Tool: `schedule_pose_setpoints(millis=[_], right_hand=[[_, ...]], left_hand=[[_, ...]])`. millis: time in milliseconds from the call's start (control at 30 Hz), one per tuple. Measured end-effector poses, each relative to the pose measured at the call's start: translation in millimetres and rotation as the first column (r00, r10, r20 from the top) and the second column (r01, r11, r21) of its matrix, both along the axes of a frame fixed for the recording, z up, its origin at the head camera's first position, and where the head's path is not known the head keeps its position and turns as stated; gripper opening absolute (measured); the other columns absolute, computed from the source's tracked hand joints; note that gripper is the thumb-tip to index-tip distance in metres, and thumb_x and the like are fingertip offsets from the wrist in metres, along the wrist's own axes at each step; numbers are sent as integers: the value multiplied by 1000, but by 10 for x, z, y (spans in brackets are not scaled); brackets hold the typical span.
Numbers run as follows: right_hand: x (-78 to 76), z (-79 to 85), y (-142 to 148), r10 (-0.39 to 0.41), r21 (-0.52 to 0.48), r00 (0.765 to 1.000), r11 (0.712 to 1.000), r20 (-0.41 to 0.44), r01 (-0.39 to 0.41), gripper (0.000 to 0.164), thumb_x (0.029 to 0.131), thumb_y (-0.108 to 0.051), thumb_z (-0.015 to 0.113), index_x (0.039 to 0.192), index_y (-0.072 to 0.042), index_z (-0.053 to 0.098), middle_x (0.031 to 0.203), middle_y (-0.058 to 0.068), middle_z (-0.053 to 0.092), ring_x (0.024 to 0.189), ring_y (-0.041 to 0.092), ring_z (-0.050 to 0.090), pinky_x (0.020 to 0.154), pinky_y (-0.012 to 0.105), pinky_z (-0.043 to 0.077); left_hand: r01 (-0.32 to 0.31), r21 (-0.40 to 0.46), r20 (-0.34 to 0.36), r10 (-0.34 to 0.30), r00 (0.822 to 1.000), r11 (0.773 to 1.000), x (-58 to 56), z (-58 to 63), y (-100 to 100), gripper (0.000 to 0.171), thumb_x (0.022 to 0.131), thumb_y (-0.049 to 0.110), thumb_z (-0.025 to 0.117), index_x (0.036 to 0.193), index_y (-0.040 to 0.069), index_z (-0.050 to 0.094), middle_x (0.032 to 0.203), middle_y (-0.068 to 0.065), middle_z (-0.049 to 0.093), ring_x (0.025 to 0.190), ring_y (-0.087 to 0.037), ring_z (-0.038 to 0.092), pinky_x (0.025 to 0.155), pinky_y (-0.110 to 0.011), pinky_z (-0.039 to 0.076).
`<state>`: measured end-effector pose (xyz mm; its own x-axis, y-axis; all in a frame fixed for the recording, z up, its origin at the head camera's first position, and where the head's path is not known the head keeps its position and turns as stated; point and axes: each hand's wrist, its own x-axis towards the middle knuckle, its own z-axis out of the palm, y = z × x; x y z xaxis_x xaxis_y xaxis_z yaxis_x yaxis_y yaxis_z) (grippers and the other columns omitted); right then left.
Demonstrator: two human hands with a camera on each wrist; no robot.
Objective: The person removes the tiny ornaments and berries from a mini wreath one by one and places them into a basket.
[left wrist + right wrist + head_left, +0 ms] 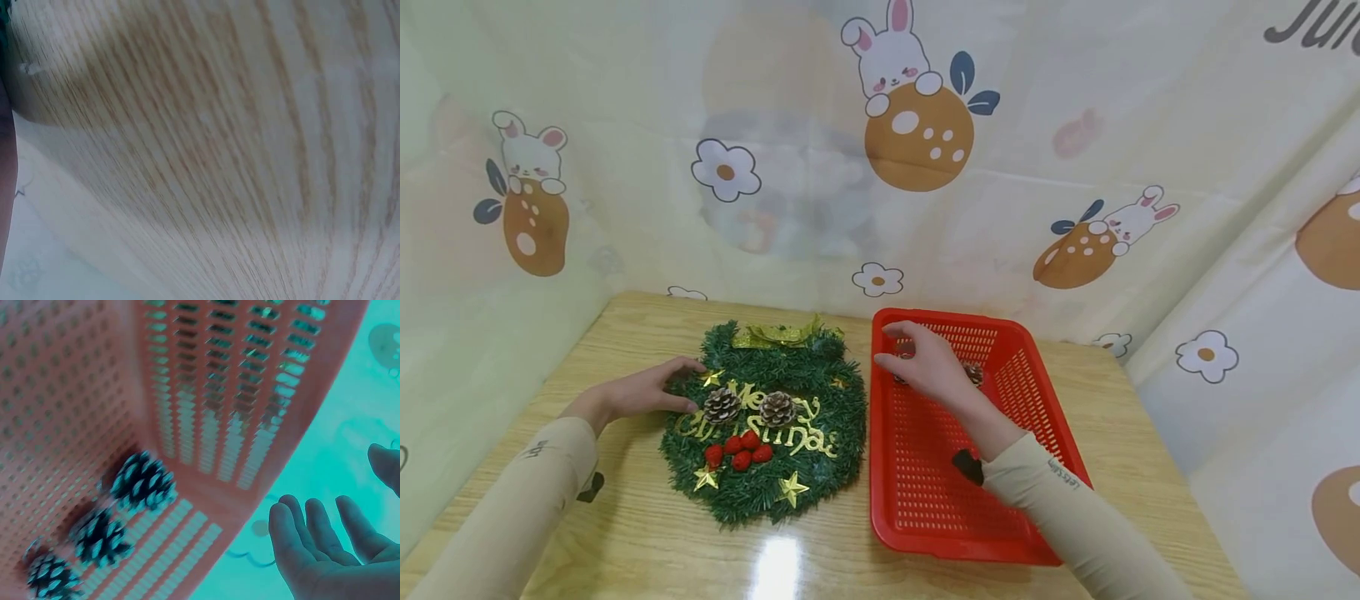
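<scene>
A green Christmas wreath (752,492) lies flat on the table. Gold lettering (808,440), red berries (742,458) and two pine cones, one on the left (722,406) and one near the middle (777,409), decorate it. My left hand (647,392) rests at the wreath's left edge with thumb and fingers spread apart. Over the left rim of the red basket (880,500), my right hand (928,362) is raised with nothing between its parted thumb and fingers. The right wrist view shows three pine cones (144,482) inside the basket, below that hand.
A wooden table (1120,433) carries the wreath and, to its right, the basket. Patterned curtains (805,217) hang close behind and at both sides. Gold stars (792,488) and a gold ribbon (778,335) sit on the wreath.
</scene>
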<state>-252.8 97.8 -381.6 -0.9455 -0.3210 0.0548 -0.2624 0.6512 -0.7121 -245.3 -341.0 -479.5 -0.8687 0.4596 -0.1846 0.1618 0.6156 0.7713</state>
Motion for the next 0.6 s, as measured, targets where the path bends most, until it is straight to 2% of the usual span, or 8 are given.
schedule_pose_setpoints(millis=[233, 600], right_hand=[[61, 86, -223, 60, 18, 998, 998, -27, -60, 50, 91, -32, 70, 136, -15, 56, 135, 6, 57, 120, 26, 56, 92, 44, 51], [165, 254, -485, 133, -45, 991, 990, -34, -135, 48, 92, -32, 69, 136, -17, 56, 138, 4, 55, 124, 24, 54, 99, 43, 47]], left_hand=[[0, 1, -4, 0, 1000, 1000, -6, -4, -3, 70, 91, 29, 71, 145, 3, 34, 149, -29, 29, 137, -52, 24, 106, -66, 26], [-2, 9, 1, 2, 1000, 1000, 21, 14, 16, 70, 92, 29, 70, 145, 3, 33, 149, -29, 28, 137, -51, 24, 106, -66, 27]])
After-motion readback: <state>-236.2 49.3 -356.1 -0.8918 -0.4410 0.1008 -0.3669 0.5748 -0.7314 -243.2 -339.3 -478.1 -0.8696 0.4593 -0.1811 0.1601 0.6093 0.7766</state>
